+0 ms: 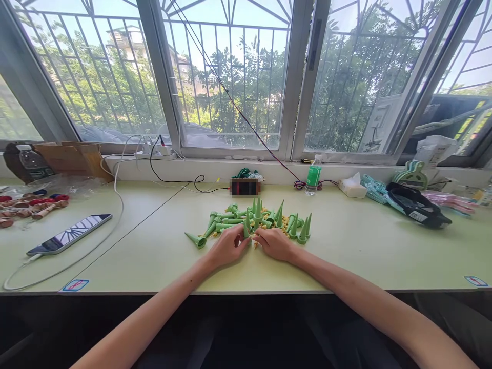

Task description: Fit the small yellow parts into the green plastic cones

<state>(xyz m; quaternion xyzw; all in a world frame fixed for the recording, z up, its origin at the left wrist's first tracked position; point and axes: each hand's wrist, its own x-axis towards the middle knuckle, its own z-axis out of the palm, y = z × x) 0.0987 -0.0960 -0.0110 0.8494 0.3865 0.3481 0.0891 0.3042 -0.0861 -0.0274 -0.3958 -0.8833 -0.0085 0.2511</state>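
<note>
My left hand [229, 245] is closed around a green plastic cone-shaped spike [246, 229], its tip pointing up. Close against it, my right hand [274, 243] has its fingers pinched together; what they grip is too small to make out. Just below the fingertips shows a small yellow piece [255, 245]. Behind both hands spreads a pile of green spikes, some lying on their sides and several standing upright, such as the upright spike [302, 231] at the right. More yellow pieces [265, 210] are scattered among them. One loose spike [196, 240] lies at the pile's left end.
A charging phone [71, 233] and its white cable lie at the left, near wooden-handled items [46, 209]. Along the back stand a blurred dark box [245, 187], a water bottle [313, 177] and a tissue pack [352, 186]. A black strap-like item [417, 204] lies at the right.
</note>
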